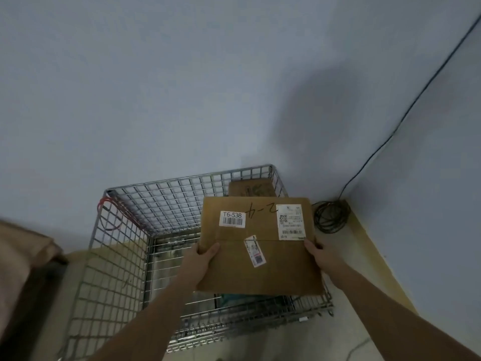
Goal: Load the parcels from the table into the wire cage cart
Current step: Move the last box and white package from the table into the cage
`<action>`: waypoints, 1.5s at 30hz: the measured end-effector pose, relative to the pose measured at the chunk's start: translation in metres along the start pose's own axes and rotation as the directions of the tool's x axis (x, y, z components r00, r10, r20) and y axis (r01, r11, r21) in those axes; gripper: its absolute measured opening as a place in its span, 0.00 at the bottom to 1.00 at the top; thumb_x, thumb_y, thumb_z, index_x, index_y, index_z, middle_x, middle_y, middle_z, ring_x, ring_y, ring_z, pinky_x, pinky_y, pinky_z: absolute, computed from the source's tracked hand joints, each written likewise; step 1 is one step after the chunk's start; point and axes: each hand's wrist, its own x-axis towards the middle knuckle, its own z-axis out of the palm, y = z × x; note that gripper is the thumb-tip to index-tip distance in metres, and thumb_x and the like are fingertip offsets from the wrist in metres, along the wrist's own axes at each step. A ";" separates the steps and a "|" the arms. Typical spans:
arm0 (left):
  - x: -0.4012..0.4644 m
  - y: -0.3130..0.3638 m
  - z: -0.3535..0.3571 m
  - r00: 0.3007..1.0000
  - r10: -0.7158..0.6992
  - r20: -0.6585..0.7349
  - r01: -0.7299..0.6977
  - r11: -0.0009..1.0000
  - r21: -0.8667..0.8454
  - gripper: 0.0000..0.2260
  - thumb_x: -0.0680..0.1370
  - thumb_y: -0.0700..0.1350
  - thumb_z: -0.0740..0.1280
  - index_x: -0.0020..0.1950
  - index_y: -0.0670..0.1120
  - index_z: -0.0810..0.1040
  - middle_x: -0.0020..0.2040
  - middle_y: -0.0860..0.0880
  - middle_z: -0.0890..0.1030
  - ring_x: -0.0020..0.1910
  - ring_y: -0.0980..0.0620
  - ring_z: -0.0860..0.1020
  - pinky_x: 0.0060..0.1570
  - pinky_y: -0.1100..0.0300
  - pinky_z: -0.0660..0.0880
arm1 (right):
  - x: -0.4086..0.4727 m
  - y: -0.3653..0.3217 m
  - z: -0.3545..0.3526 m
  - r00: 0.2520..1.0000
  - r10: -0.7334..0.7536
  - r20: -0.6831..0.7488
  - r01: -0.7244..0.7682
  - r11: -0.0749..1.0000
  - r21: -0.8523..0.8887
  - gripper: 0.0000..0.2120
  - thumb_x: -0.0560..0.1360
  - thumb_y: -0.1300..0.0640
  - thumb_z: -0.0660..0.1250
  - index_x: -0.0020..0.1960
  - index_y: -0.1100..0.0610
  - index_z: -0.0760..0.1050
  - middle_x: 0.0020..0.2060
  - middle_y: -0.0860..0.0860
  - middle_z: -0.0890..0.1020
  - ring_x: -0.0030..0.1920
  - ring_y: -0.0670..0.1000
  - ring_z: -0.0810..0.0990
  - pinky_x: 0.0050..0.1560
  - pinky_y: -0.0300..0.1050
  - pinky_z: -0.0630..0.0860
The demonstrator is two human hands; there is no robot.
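Gripping the flat cardboard parcel [256, 246] at opposite side edges, the left hand [201, 259] and right hand [321, 254] hold it level over the open top of the wire cage cart [122, 259], thumbs on its upper face. The parcel is brown and rectangular, with a white "T6-538" label [232, 218], a shipping label [290, 222] and handwriting. A second box [251, 189] lies inside the steel-grid cart. A coiled black cable [330, 217] sits in the corner.

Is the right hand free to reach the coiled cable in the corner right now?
Probably not: the right hand grips the cardboard parcel with the left hand above the wire cage cart. The coiled cable itself lies unobstructed.
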 end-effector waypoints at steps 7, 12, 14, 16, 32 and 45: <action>0.056 -0.081 0.044 0.981 -0.194 0.004 0.193 0.980 0.056 0.30 0.74 0.63 0.73 0.69 0.46 0.77 0.56 0.49 0.83 0.48 0.51 0.80 0.57 0.52 0.76 | 0.076 0.060 0.035 0.999 -0.038 0.019 0.042 0.961 -0.273 0.33 0.80 0.47 0.69 0.80 0.53 0.59 0.73 0.55 0.72 0.70 0.59 0.73 0.71 0.57 0.72; 0.087 -0.132 0.073 0.973 -0.227 -0.045 0.229 0.973 0.044 0.25 0.77 0.58 0.73 0.68 0.44 0.78 0.52 0.52 0.83 0.45 0.53 0.80 0.48 0.57 0.77 | 0.123 0.102 0.059 0.996 -0.044 0.079 0.072 0.917 -0.392 0.50 0.77 0.51 0.74 0.83 0.54 0.40 0.79 0.56 0.62 0.76 0.60 0.66 0.76 0.61 0.66; 0.098 -0.153 0.084 0.963 -0.261 -0.063 0.264 0.963 0.052 0.24 0.77 0.57 0.73 0.66 0.43 0.78 0.55 0.47 0.84 0.48 0.49 0.81 0.51 0.55 0.77 | 0.141 0.117 0.067 0.997 -0.023 0.069 0.051 0.897 -0.438 0.53 0.76 0.51 0.74 0.83 0.53 0.36 0.80 0.58 0.61 0.76 0.61 0.65 0.76 0.60 0.65; 0.108 -0.172 0.096 0.952 -0.295 -0.076 0.300 0.952 0.060 0.23 0.77 0.56 0.74 0.65 0.43 0.79 0.55 0.45 0.84 0.48 0.47 0.80 0.52 0.53 0.77 | 0.158 0.131 0.074 0.998 0.004 0.055 0.023 0.878 -0.477 0.55 0.76 0.49 0.74 0.82 0.51 0.33 0.80 0.59 0.59 0.76 0.62 0.66 0.75 0.61 0.66; 0.180 -0.194 0.133 0.968 -0.148 -0.203 0.151 0.989 0.000 0.32 0.76 0.53 0.76 0.78 0.51 0.68 0.61 0.52 0.80 0.57 0.48 0.80 0.54 0.54 0.78 | 0.240 0.143 0.103 0.972 -0.235 0.028 0.178 0.648 -0.741 0.42 0.76 0.47 0.72 0.81 0.52 0.52 0.80 0.60 0.50 0.73 0.67 0.67 0.68 0.62 0.74; 0.179 -0.185 0.128 0.974 -0.212 -0.086 0.223 0.962 0.157 0.39 0.79 0.58 0.71 0.83 0.49 0.55 0.74 0.45 0.75 0.69 0.40 0.76 0.64 0.46 0.75 | 0.235 0.115 0.096 0.992 -0.067 0.103 0.113 0.173 -0.978 0.42 0.80 0.38 0.57 0.83 0.51 0.39 0.82 0.59 0.43 0.68 0.61 0.75 0.59 0.54 0.76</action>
